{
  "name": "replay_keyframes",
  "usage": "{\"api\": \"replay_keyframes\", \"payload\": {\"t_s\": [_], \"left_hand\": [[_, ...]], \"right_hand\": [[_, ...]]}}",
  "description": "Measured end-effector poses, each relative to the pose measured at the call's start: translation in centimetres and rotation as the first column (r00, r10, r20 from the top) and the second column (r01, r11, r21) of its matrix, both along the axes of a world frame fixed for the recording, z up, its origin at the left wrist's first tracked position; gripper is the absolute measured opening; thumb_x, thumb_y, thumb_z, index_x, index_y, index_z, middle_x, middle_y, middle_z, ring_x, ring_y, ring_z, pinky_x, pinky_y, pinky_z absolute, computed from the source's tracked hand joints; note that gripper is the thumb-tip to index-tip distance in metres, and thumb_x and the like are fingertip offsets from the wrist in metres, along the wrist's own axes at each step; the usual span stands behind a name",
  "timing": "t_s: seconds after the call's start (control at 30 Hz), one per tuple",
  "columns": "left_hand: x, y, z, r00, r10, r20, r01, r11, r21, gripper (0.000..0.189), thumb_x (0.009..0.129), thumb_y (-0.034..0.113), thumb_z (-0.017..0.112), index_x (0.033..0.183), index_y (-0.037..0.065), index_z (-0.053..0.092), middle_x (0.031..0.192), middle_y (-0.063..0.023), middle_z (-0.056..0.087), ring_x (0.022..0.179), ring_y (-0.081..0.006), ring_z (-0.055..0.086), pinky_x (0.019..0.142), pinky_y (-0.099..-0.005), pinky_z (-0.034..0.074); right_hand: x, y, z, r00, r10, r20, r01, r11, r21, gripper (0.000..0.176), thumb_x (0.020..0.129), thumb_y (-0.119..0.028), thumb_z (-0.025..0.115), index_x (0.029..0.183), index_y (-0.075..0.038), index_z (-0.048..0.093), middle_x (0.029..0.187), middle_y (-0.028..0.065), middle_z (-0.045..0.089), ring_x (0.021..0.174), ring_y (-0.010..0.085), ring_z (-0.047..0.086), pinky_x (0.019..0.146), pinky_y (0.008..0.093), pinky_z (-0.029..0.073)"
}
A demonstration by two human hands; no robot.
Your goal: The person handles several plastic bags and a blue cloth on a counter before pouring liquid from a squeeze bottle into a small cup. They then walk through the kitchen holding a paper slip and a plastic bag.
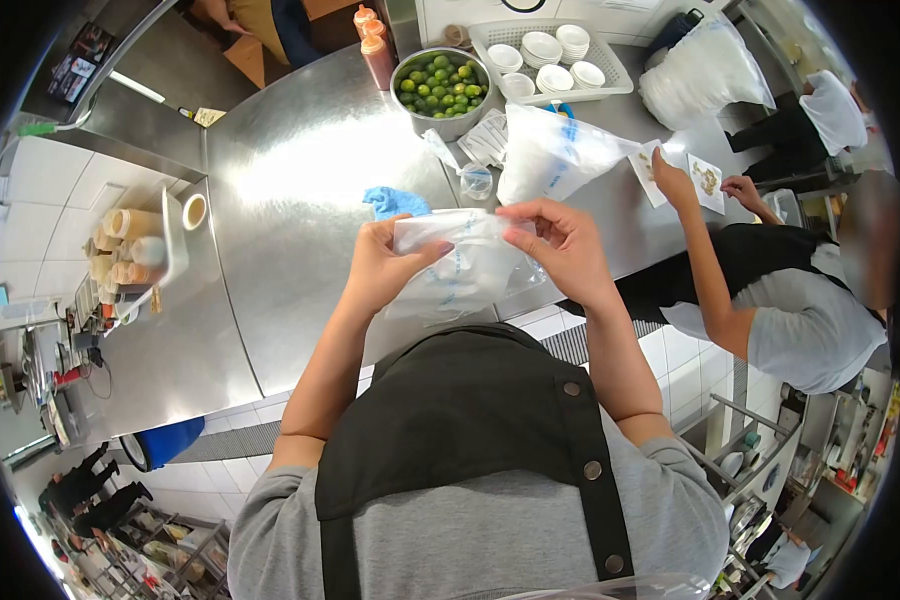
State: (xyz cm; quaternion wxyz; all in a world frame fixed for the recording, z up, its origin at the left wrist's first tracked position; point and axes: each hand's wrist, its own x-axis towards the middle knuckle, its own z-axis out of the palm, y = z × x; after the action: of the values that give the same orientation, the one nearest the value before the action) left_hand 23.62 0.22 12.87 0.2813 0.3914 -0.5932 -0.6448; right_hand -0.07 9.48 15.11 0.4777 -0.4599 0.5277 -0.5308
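Observation:
Both of my hands are on a clear plastic bag (460, 275) with blue print, held up at the near edge of the steel counter. My left hand (390, 262) pinches its left side between thumb and fingers. At the upper right side of the bag, my right hand (560, 245) grips the film with thumb and fingertips. A blue cloth (396, 202) lies just beyond my left hand. Past my right hand stands a bulging bag of white contents (555, 155), with a small clear plastic cup (476, 184) beside it. What the held bag contains, if anything, I cannot make out.
A metal pot of limes (440, 122), orange-capped bottles (374, 52) and a basket of white bowls (618, 82) stand along the counter's far side. At right, a co-worker's hands (675, 183) handle white cards. A tray of containers (177, 245) sits left.

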Motion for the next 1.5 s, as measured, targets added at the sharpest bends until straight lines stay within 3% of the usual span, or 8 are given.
{"api": "replay_keyframes", "payload": {"t_s": [0.37, 0.53, 0.6, 0.73, 0.87, 1.27, 1.4, 1.5], "left_hand": [[4.6, -4.6, -2.9, 0.923, 0.345, -0.170, -0.309, 0.928, 0.208, 0.012, 0.091, 0.007, 0.073, 0.094, -0.004, 0.075, 0.099, -0.0080, 0.072, 0.084, -0.0110, 0.064, 0.078, -0.0264, 0.050], [8.8, -8.6, 0.8, 0.689, 0.696, -0.203, -0.680, 0.523, -0.514, 0.008, 0.090, -0.004, 0.068, 0.083, -0.001, 0.071, 0.096, -0.0111, 0.074, 0.084, -0.0157, 0.067, 0.079, -0.0289, 0.054], [9.0, -8.7, 3.1, 0.635, 0.721, -0.277, -0.542, 0.159, -0.825, 0.014, 0.088, -0.007, 0.067, 0.076, 0.000, 0.066, 0.096, -0.0113, 0.074, 0.084, -0.0179, 0.069, 0.077, -0.0310, 0.056], [4.2, -4.1, 6.2, 0.953, 0.304, 0.003, -0.072, 0.236, -0.969, 0.017, 0.089, 0.000, 0.067, 0.073, 0.006, 0.062, 0.097, -0.0090, 0.072, 0.073, -0.0187, 0.070, 0.064, -0.0331, 0.055], [-1.6, 0.6, 6.5, 0.917, -0.013, 0.399, 0.378, 0.347, -0.858, 0.006, 0.084, 0.015, 0.074, 0.089, 0.014, 0.071, 0.108, -0.0035, 0.069, 0.064, -0.0148, 0.065, 0.052, -0.0310, 0.051], [-5.6, 0.8, 4.3, 0.801, -0.262, 0.538, 0.558, 0.002, -0.830, 0.022, 0.080, 0.009, 0.066, 0.100, 0.011, 0.060, 0.094, 0.0002, 0.063, 0.068, -0.0125, 0.064, 0.050, -0.0303, 0.050], [-6.6, 0.4, 4.0, 0.828, -0.214, 0.518, 0.528, -0.013, -0.849, 0.022, 0.079, 0.010, 0.065, 0.100, 0.012, 0.058, 0.079, 0.0000, 0.056, 0.063, -0.0137, 0.062, 0.046, -0.0314, 0.048], [-7.1, 0.2, 4.7, 0.861, -0.184, 0.475, 0.476, -0.041, -0.879, 0.020, 0.079, 0.013, 0.066, 0.098, 0.013, 0.058, 0.073, 0.0000, 0.052, 0.059, -0.0147, 0.061, 0.045, -0.0322, 0.047]], "right_hand": [[-0.8, 0.6, 0.1, 0.989, -0.116, 0.087, 0.115, 0.993, 0.009, 0.005, 0.087, 0.000, 0.075, 0.090, -0.002, 0.071, 0.083, 0.0005, 0.070, 0.076, 0.0040, 0.061, 0.069, 0.0199, 0.047], [-2.2, 1.4, 1.1, 0.984, -0.105, 0.146, 0.098, 0.994, 0.051, 0.011, 0.083, 0.001, 0.078, 0.085, -0.004, 0.069, 0.082, 0.0016, 0.070, 0.075, 0.0049, 0.062, 0.069, 0.0197, 0.048], [-2.2, 1.5, 1.6, 0.985, -0.102, 0.142, 0.092, 0.993, 0.076, 0.013, 0.082, 0.001, 0.080, 0.083, -0.004, 0.068, 0.082, 0.0017, 0.070, 0.075, 0.0053, 0.063, 0.068, 0.0200, 0.049], [-1.3, 0.7, 2.4, 0.993, -0.060, 0.099, 0.046, 0.989, 0.143, 0.015, 0.081, 0.001, 0.081, 0.084, -0.005, 0.067, 0.081, 0.0008, 0.069, 0.075, 0.0058, 0.064, 0.069, 0.0208, 0.051], [-0.5, 0.0, 1.6, 0.977, -0.015, 0.214, -0.009, 0.994, 0.113, 0.017, 0.080, 0.000, 0.081, 0.085, -0.005, 0.066, 0.081, -0.0002, 0.068, 0.075, 0.0059, 0.065, 0.070, 0.0216, 0.052], [-2.9, 1.6, -0.7, 0.839, -0.331, 0.431, 0.239, 0.937, 0.253, 0.015, 0.087, -0.006, 0.078, 0.093, -0.006, 0.064, 0.079, -0.0037, 0.061, 0.075, 0.0061, 0.057, 0.071, 0.0238, 0.047], [-0.8, 0.7, 0.6, 0.815, -0.580, -0.006, 0.566, 0.798, -0.209, 0.013, 0.090, -0.006, 0.074, 0.096, -0.003, 0.063, 0.078, -0.0011, 0.059, 0.073, 0.0109, 0.057, 0.077, 0.0298, 0.049], [-0.1, 1.1, 3.0, 0.759, -0.617, -0.208, 0.389, 0.686, -0.615, 0.010, 0.090, -0.008, 0.072, 0.089, -0.003, 0.063, 0.074, 0.0022, 0.059, 0.069, 0.0165, 0.057, 0.083, 0.0343, 0.048]]}}
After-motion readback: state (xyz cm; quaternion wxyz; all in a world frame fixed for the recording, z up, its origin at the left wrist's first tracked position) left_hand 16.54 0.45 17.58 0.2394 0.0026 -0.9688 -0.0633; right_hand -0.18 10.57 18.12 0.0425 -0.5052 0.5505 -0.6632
